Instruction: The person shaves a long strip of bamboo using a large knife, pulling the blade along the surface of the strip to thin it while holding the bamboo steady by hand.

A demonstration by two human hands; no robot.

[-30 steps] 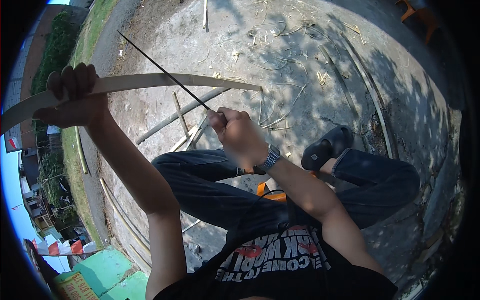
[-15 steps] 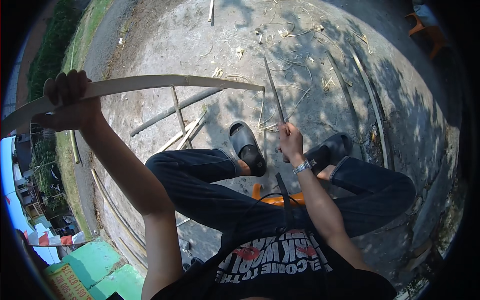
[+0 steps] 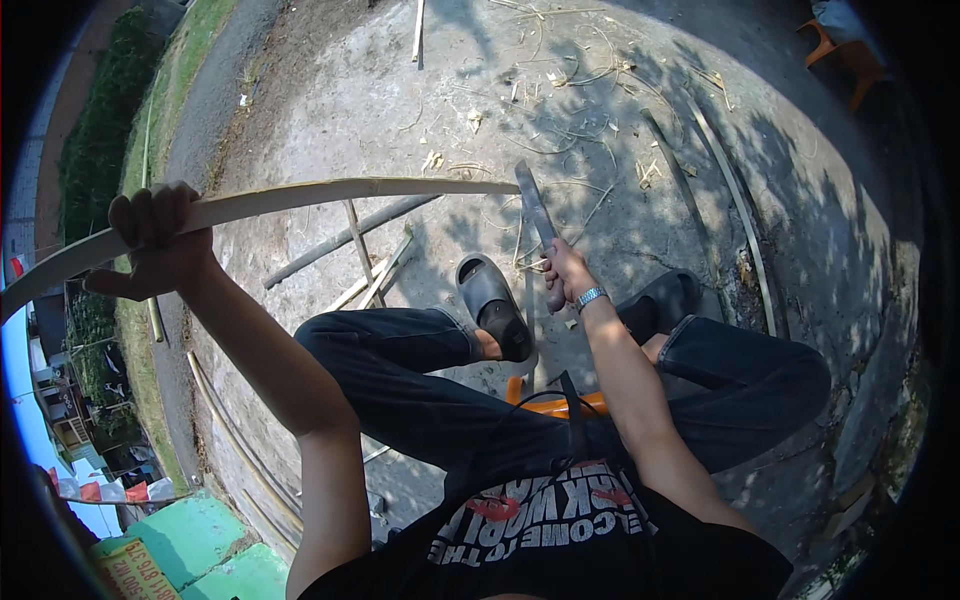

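Observation:
My left hand [image 3: 158, 238] is closed around a long, pale bamboo strip [image 3: 330, 191], raised at the left. The strip runs across to the middle of the view, its near end passing out at the left edge. My right hand [image 3: 568, 272], with a watch at the wrist, grips the handle of a long knife [image 3: 535, 205]. The broad side of its blade faces up, and the blade tip is at the strip's right end; whether they touch I cannot tell.
Between my legs shows part of an orange seat [image 3: 560, 406]. A dark pole [image 3: 345, 242] lies across thinner strips beyond my left knee. Long bamboo pieces [image 3: 738, 205] lie at the right, with shavings [image 3: 650, 174] scattered on the concrete. An orange chair [image 3: 858, 68] stands far right.
The knife has turned to show its broad side, and its tip has come down and left to the strip's end. My left hand and the strip have shifted slightly right and down.

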